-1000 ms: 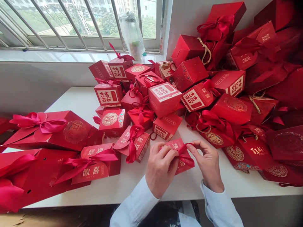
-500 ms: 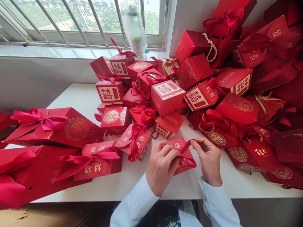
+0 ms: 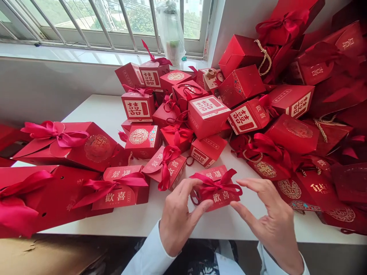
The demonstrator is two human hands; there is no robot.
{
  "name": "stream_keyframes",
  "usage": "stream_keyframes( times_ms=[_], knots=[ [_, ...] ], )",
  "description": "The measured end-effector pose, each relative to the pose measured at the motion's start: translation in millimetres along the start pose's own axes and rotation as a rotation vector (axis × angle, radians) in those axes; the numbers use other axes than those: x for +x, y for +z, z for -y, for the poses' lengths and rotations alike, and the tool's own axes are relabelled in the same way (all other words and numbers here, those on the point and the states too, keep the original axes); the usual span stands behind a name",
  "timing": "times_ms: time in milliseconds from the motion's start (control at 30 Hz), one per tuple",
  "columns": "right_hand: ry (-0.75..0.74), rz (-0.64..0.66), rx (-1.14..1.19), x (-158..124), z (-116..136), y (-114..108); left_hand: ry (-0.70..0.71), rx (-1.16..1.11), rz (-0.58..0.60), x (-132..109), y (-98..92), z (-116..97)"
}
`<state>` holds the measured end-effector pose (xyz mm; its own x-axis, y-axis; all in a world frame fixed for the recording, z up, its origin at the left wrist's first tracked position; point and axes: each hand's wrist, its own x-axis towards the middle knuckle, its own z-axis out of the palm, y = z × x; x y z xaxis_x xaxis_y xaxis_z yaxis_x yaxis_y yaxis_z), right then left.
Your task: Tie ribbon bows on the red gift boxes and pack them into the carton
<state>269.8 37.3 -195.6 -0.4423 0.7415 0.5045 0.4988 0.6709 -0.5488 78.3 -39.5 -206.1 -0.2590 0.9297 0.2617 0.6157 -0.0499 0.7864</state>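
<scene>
In the head view, a small red gift box [image 3: 218, 201] with light Chinese characters sits near the table's front edge. A dark red ribbon [image 3: 219, 184] lies tied in a bow over its top. At the box's left side is my left hand [image 3: 179, 215], thumb and fingers apart around that end, the thumb near the front face. My right hand [image 3: 269, 215] is curved at the right side, thumb and forefinger spread near the ribbon's loop, holding nothing. Just left of the box stands another ribboned gift box [image 3: 174, 168].
Many red gift boxes [image 3: 208, 114] are piled at the back and right of the white table [image 3: 137, 223]. Larger red boxes [image 3: 77, 191] lie at the left. A plastic-wrapped bottle [image 3: 171, 36] stands on the windowsill. Below the table at left is cardboard [image 3: 51, 254].
My hands have let go of the ribbon and moved apart to either side of the box. The bow now shows in full. The view has shifted slightly.
</scene>
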Motion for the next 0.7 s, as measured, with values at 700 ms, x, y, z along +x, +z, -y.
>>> stream_keyframes(
  times_ms=[700],
  knots=[
    [-0.147, -0.009, -0.157, 5, 12, 39, -0.040, -0.106, 0.052, -2, 7.7, -7]
  ],
)
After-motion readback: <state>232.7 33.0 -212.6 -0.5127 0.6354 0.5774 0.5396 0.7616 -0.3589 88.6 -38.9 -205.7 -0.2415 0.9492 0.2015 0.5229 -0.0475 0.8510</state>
